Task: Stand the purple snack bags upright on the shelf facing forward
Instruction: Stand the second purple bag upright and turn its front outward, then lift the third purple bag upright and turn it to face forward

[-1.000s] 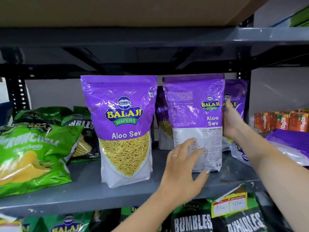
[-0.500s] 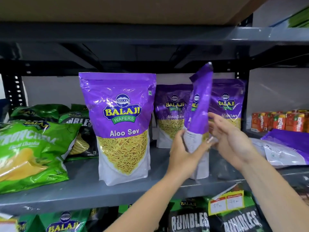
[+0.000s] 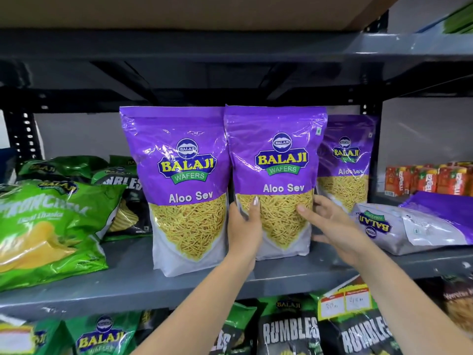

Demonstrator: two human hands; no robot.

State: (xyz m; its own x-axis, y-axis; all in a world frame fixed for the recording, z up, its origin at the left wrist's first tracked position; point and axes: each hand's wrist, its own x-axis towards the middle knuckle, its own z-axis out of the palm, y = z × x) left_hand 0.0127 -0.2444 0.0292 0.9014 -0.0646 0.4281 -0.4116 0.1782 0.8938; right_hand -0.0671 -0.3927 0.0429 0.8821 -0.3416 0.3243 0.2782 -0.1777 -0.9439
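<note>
Two purple Aloo Sev bags stand upright side by side on the grey shelf, fronts facing me. My left hand grips the left edge of the middle purple bag, and my right hand holds its right edge. The left purple bag stands free. A third purple bag stands further back on the right, partly hidden. Another purple bag lies flat on the shelf at the right.
Green snack bags lie at the left of the shelf, dark Rumbles bags behind them. Orange cartons stand at the far right. The shelf below holds green and black bags with price tags.
The middle bag was back-facing, then edge-on while turning in my hands; now its front faces me and it stands beside the left bag. Both hands moved to its sides.
</note>
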